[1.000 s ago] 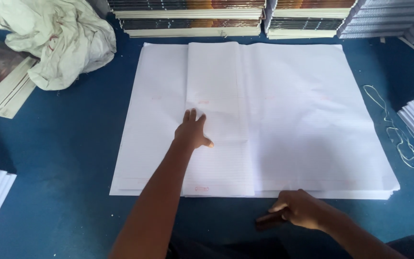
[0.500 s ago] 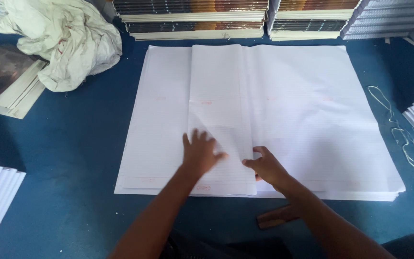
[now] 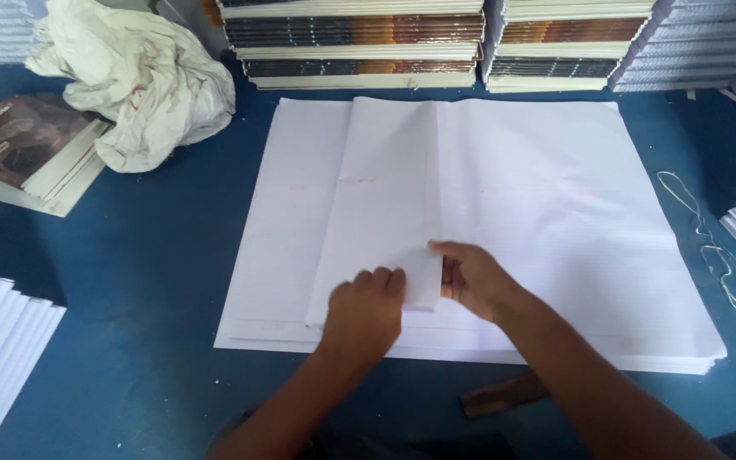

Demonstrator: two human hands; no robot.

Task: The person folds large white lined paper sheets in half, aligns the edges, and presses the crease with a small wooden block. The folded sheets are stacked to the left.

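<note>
Blue table (image 3: 138, 255), book stacks (image 3: 351, 43) behind. Folded sheet (image 3: 385, 204) runs lengthwise away; left hand (image 3: 366, 311) flat on it, right hand (image 3: 470, 277) pinching its edge.

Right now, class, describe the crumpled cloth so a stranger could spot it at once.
Start at the blue table and go to its far left corner. There, beside a brown-covered book stack, lies the cloth: off-white, bunched and wrinkled, unlike the flat paper around.

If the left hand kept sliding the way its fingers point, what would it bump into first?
Probably nothing but more paper: the left hand points up the folded sheet toward the stacked books, likely the first real obstacle.
</note>
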